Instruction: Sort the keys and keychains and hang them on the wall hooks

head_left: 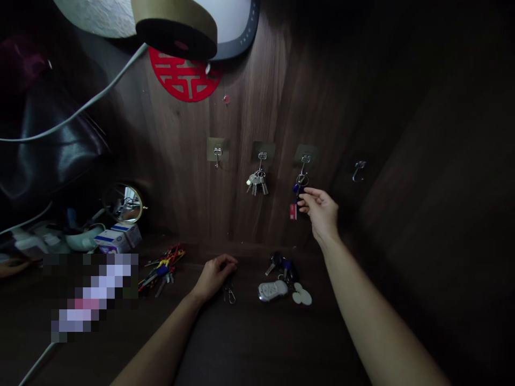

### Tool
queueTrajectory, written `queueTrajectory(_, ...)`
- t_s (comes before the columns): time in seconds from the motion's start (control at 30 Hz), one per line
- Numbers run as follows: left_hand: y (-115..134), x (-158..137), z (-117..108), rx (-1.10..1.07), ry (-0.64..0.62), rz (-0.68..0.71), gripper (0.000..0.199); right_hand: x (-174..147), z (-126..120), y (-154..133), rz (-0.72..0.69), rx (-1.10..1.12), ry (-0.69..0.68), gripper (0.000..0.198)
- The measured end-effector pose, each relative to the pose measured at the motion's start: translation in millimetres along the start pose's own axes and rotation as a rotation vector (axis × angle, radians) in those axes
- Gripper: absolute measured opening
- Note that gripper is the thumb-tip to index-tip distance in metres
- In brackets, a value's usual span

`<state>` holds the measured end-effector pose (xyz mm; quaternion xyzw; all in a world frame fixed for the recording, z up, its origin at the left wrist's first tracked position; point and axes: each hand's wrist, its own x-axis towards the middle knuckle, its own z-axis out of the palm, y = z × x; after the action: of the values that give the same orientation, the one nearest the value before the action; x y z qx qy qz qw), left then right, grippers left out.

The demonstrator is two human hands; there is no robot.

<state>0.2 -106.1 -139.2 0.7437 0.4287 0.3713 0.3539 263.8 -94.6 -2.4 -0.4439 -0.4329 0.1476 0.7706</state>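
My right hand [323,214] pinches a bunch with a blue fob and a metal ring [301,180] at the third wall hook [306,159]. A small red tag [293,212] dangles below the fingers. The ring appears to be on the hook's tip. My left hand [214,276] rests on the dark shelf with its fingers curled in; whatever is under them is hidden. Just beside it lies a small metal snap clip [231,296]. On the second hook [263,155] hangs a bunch of silver keys [257,183].
Bare hooks are at the left [218,153] and right [359,169]. On the shelf lie a grey remote [272,290], dark keys [277,262], pale round tags [301,294] and a colourful key bunch [163,268]. Small boxes [115,239] and a round mirror [131,203] stand left.
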Motion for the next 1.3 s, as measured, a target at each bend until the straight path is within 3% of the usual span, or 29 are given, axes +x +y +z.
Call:
queueTrajectory(0.27,-3.4,0.4,0.4,0.014,-0.002,0.01,0.021,-60.1,-12.0,21.4,0.164,0.003,-0.107,0.021)
queueTrajectory(0.57,-11.2,2.9,1.8,-0.109,0.037,-0.021,0.022,-125.9,-2.1,49.5,0.24,-0.143,-0.336,0.02)
queueTrajectory(0.73,-13.7,5.6,-1.2,-0.44,0.095,-0.131,0.025,-153.4,4.4,57.1,0.148,-0.344,-0.526,0.016)
queueTrajectory(0.87,-15.3,8.4,-5.1,-0.714,0.165,-0.244,0.028,-163.3,8.2,52.9,-0.055,-0.494,-0.725,0.017)
queueTrajectory(1.0,-19.7,12.8,-7.7,-0.964,0.293,-0.282,0.026,-170.2,11.1,49.6,-0.201,-0.601,-0.838,0.02)
queueTrajectory(1.2,-25.7,15.6,-13.4,-1.031,0.399,-0.291,0.024,-183.9,17.7,41.7,-0.326,-0.708,-1.009,0.013)
queueTrajectory(1.3,-27.2,16.5,-14.4,-1.019,0.413,-0.292,0.025,-190.1,21.4,41.4,-0.32,-0.796,-1.036,0.026)
